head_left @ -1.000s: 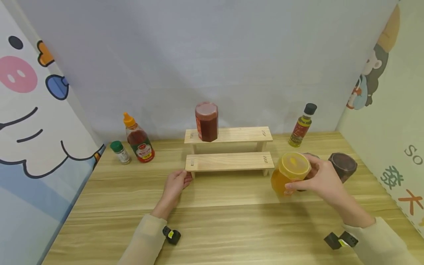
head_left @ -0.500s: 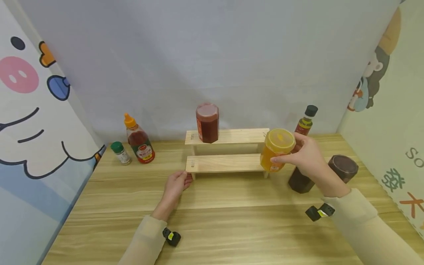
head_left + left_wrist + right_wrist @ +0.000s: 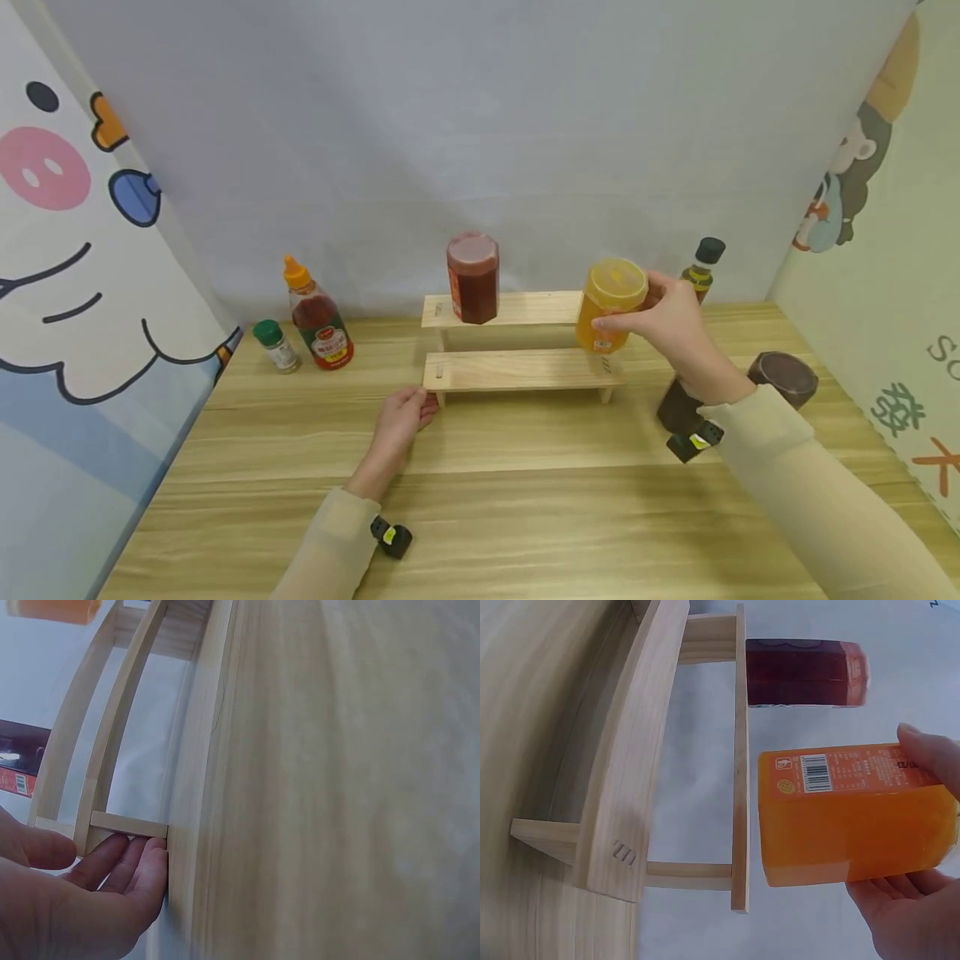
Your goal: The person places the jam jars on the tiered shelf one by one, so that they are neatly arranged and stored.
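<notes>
My right hand holds a jar of orange contents with a yellow lid, thumb on one side and fingers on the other. In the right wrist view the base of this orange jar is just off the upper board's edge. A two-step wooden rack stands on the table. At its left end my left hand grips the lower step; the left wrist view has the fingers against the leg and the thumb by the board's end. A dark red jar sits upright on the upper step.
A sauce bottle with an orange cap and a green-capped shaker stand left. On the right are an oil bottle, partly behind the right hand, a dark jar and another dark-lidded jar. A pale curtain hangs behind.
My right hand has lifted the orange jar from the right side of the table and carried it left and back, up to the rack's upper step. My left hand has stayed at the rack.
</notes>
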